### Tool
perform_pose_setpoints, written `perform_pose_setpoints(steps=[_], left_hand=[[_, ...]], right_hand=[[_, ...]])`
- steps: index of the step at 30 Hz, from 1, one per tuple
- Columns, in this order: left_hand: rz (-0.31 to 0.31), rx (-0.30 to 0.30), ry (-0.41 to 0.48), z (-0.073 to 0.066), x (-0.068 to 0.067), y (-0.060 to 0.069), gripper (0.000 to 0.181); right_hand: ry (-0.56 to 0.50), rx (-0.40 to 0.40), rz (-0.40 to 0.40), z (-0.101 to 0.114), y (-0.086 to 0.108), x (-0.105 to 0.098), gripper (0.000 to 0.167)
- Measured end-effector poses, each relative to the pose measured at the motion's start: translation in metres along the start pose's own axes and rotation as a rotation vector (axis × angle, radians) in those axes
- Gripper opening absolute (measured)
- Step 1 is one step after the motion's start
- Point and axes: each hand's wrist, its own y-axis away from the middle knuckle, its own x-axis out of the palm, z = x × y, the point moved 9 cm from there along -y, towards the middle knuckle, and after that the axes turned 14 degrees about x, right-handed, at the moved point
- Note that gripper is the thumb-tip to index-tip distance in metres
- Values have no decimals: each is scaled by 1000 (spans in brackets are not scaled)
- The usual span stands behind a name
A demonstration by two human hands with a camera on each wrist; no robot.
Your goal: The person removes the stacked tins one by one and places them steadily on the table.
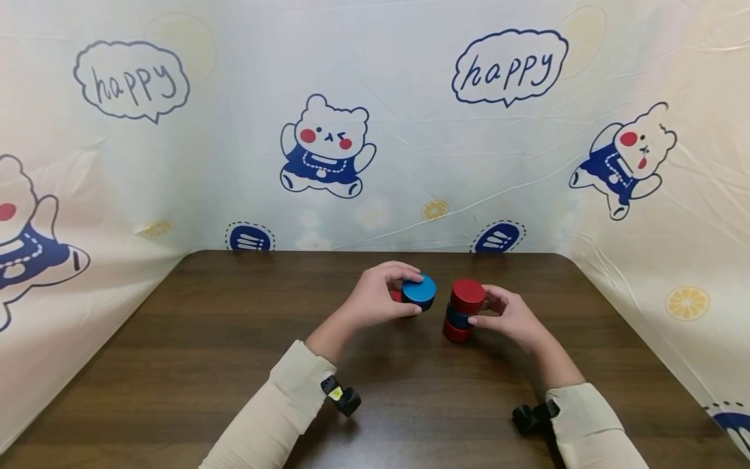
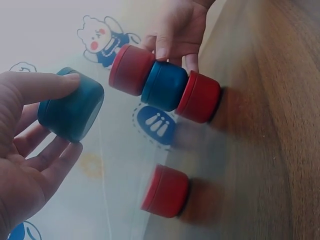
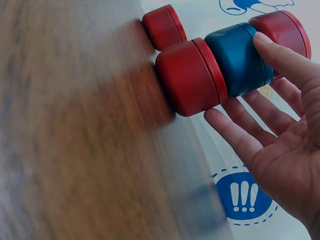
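Stack (image 1: 457, 317) of three small lidded canisters stands on the table, right of centre: a bottom red canister (image 3: 187, 80), a middle blue canister (image 3: 237, 60) and a top red canister (image 1: 467, 296). The right hand (image 1: 512, 320) holds it at mid-height from the right, thumb against the blue one and fingers round the far side; how firmly, I cannot tell. That makes the upper joint the likely weak spot: a sideways nudge from the thumb could slide the middle piece out and drop the top one.

Just left of the stack, the left hand (image 1: 375, 296) grips a second blue canister (image 1: 418, 292) between thumb and fingers, raised off the table. A swing to the right could knock the column over. Its smooth, rounded sides might also turn or slip if the pinch slackens.

Farther left, partly hidden by that hand in the head view, a lone red canister (image 2: 167, 192) stands on the table; lowering the fingers carelessly could tip or push it.

The brown wood-grain table (image 1: 410, 397) looks smooth, so a toppled round piece could roll, perhaps toward the cartoon-print cloth (image 1: 410, 130) at the far side.
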Motion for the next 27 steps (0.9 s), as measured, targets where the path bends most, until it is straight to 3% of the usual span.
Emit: perform_pose_setpoints(steps=[16,27], left_hand=[[-26,-7,-20,4,-13,11,42],[-100,-26,21,18,-26,17,41]], right_hand=[[2,2,-2,1,0,0,60],[-2,-5,2,0,0,0,60]])
